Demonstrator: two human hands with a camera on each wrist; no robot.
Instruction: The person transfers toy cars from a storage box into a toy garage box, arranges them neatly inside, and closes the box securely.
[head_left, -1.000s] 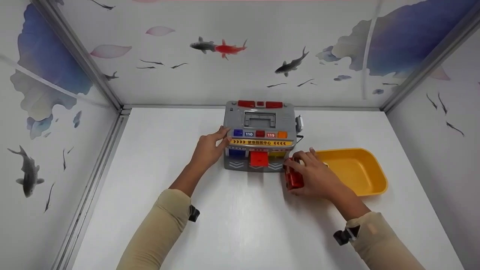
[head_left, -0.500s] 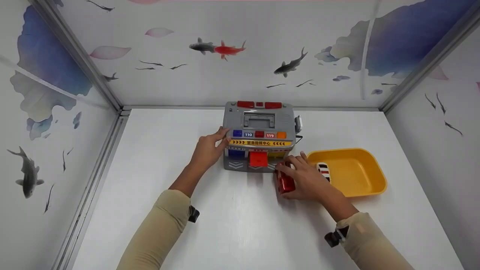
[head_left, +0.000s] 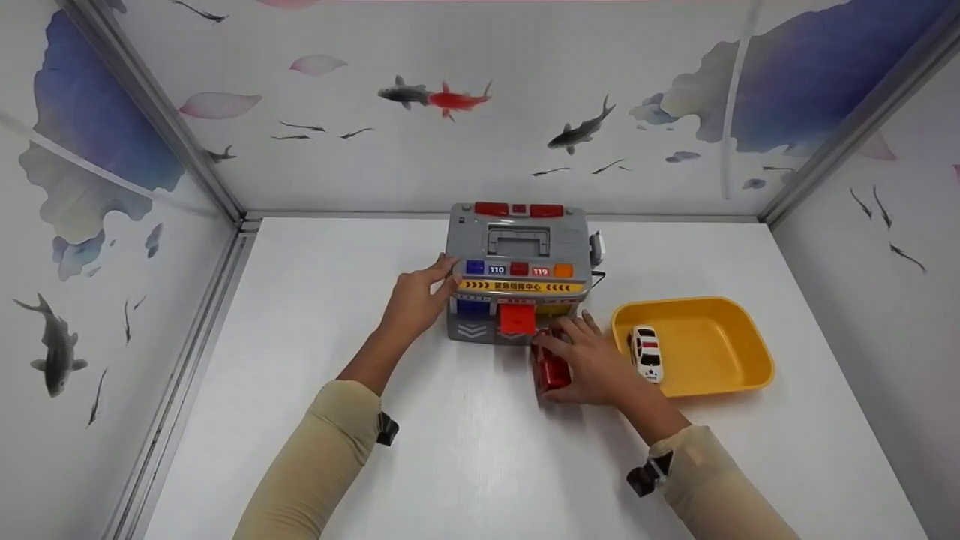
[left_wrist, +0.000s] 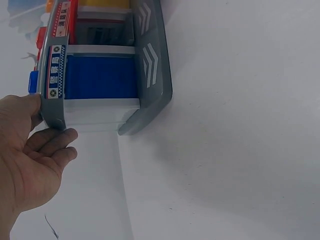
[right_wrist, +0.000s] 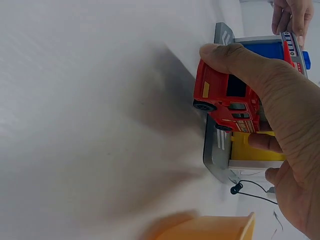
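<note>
A grey toy garage (head_left: 469, 244) with red lights on top stands against the back of the table. My left hand (head_left: 420, 300) holds its left roof corner; in the left wrist view the thumb and fingers pinch the overhanging edge. The blue door (left_wrist: 101, 77) and the yellow door (right_wrist: 245, 149) are down, while the red door (head_left: 517, 318) between them sticks out, raised, over an open bay. Gripped in my right hand (head_left: 596, 367) is a red toy fire truck (right_wrist: 215, 82), just in front of the garage, right of the red door. My fingers partly cover the truck.
A yellow tray (head_left: 763, 356) lies to the right, with a white toy car (head_left: 646, 352) at its left side. A black cord (right_wrist: 255, 184) hangs at the garage's right side. White walls enclose the table at the back and sides.
My right hand has carried the red fire truck leftward from beside the tray to the front of the garage, uncovering the white car. My left hand stays on the garage corner.
</note>
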